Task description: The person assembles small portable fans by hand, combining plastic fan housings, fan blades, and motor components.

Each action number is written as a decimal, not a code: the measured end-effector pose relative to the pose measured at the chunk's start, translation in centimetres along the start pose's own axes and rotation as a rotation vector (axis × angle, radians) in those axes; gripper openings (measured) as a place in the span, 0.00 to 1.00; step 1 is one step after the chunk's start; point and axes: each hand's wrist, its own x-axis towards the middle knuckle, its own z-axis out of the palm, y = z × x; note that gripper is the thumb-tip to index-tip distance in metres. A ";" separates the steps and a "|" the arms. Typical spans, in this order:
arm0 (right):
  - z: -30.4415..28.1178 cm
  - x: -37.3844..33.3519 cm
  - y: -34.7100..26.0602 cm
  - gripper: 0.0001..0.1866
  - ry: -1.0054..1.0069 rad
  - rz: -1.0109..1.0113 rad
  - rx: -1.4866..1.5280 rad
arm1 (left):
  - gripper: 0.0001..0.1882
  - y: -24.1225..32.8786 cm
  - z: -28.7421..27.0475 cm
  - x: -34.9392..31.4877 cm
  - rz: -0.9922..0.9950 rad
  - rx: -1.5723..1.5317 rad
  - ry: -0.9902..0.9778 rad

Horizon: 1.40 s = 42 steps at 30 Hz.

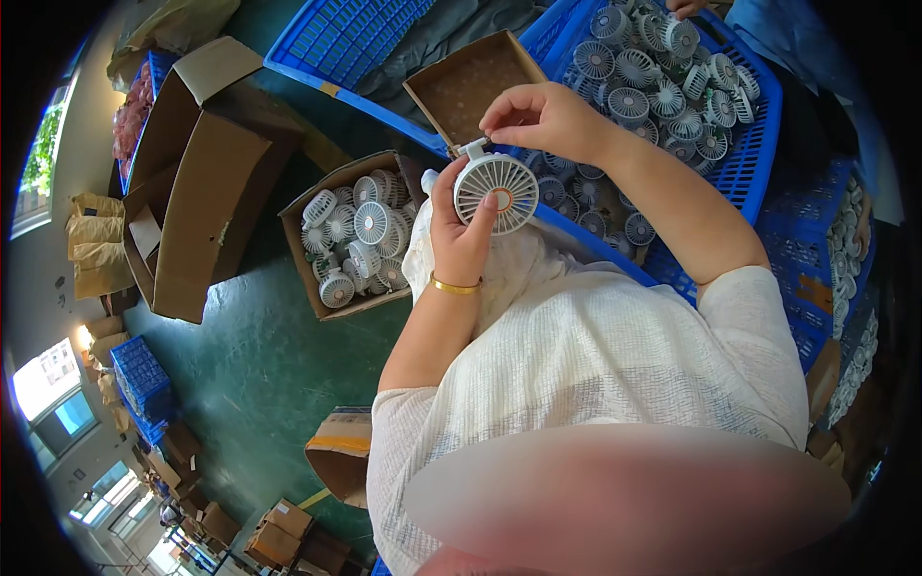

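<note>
A white round fan (517, 192) with a spoked grille and an orange-ringed centre sits in my left hand (455, 235). The thumb lies across its front, and the fingers wrap round its side. From the fan's rim a short white neck (473, 149) points away from me. Just beyond that neck is my right hand (552, 123), its thumb and fingertips pinched together. Whatever they hold is too small to make out. Under this hand stands a shallow open cardboard box (490, 82); its contents are unclear.
To the left, a cardboard box (296, 252) holds several white fans. A large blue crate (756, 187) full of fans stands at the right, with another person's hand (684, 8) over it. Another blue crate (346, 38) and a tall open carton (226, 192) stand far left.
</note>
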 end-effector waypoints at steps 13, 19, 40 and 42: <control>1.3 -1.6 0.5 0.07 0.110 0.039 0.004 | 0.26 -0.4 -0.4 -0.1 0.070 0.105 -0.067; 1.8 -1.9 0.4 0.08 0.132 0.068 0.006 | 0.26 -0.4 -0.5 -0.2 0.071 0.082 -0.066; -4.4 -5.4 13.4 0.07 0.650 0.163 -0.120 | 0.23 2.0 -8.6 1.6 0.083 -0.081 0.626; -3.7 -7.2 18.7 0.12 0.551 0.372 -0.278 | 0.26 1.9 -12.3 1.2 0.050 -0.079 0.701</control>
